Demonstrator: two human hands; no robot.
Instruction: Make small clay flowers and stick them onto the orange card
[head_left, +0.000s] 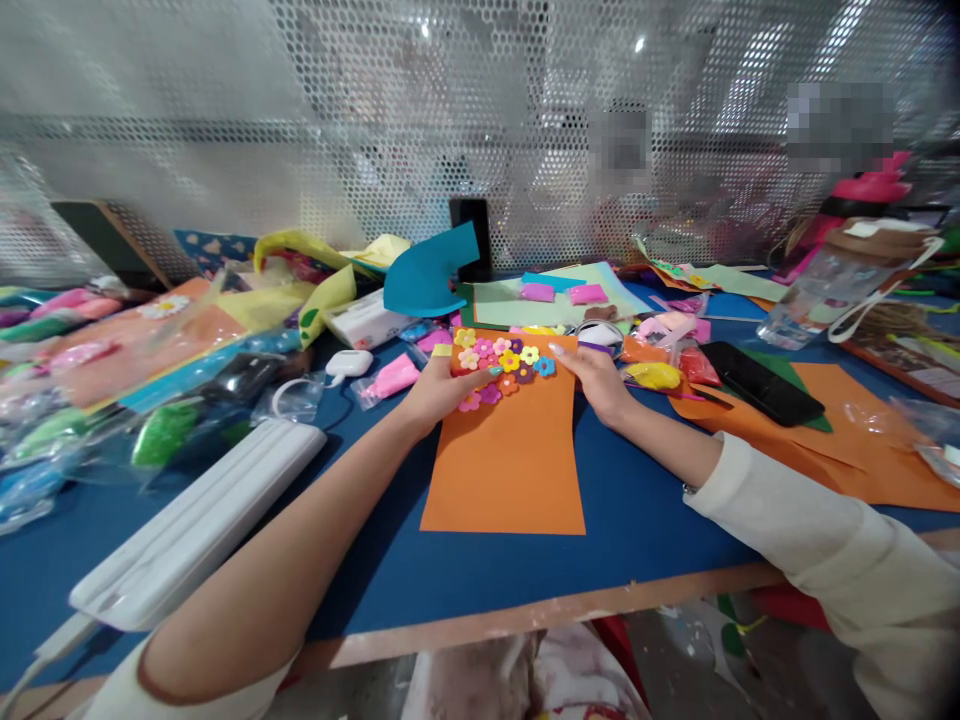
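An orange paper sheet (504,470) extends toward me over the blue tabletop, its far end between my hands. Colourful flower shapes (510,360) in pink, yellow, purple, blue and orange cluster on that far end. My left hand (441,388) grips the sheet's left edge, thumb on top beside the flowers and the other fingers mostly hidden. At the upper right corner, my right hand (596,378) is closed on the same sheet, fingertips near the blue flower. A small yellow piece (442,350) shows just beyond my left hand.
A white power bank (199,520) with a cable lies left. Bagged clay (169,432) and craft papers crowd the left side. Behind are a curved teal sheet (427,275) and perforated metal screen (450,120). A black phone (761,383) and clear bottle (840,280) are right.
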